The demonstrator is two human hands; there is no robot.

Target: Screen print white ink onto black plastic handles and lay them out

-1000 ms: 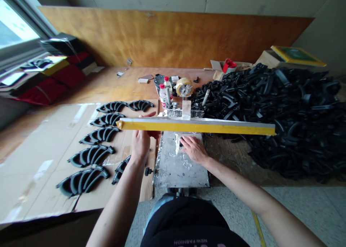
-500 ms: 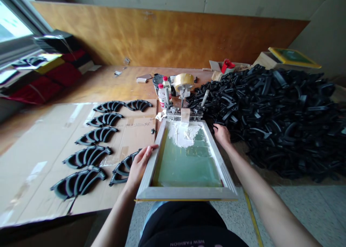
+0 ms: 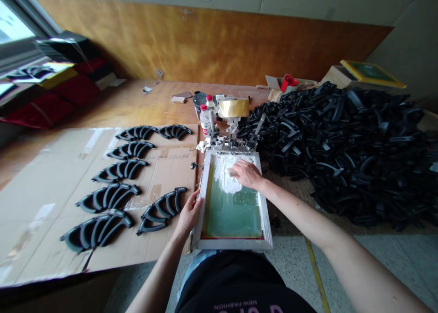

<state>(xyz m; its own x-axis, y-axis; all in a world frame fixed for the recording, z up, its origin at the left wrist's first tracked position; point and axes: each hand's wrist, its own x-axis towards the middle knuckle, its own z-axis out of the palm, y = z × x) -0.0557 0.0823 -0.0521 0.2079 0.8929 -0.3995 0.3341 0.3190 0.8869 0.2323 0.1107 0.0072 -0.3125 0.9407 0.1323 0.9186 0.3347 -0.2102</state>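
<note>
Looks partway through. Got small scraper (image 3: 232, 172) pinched in right hand (image 3: 248, 174), over white paste (image 3: 226, 186) at far end of flat-lying screen (image 3: 232, 219). Bracing left side of its frame (image 3: 232, 244) with left hand (image 3: 189, 211); can't tell if clamped. Have several fans of black parts (image 3: 162, 210) laid out on cardboard (image 3: 61, 167) at left, probably done; have far bigger heap (image 3: 342, 139) at right, probably left.
</note>
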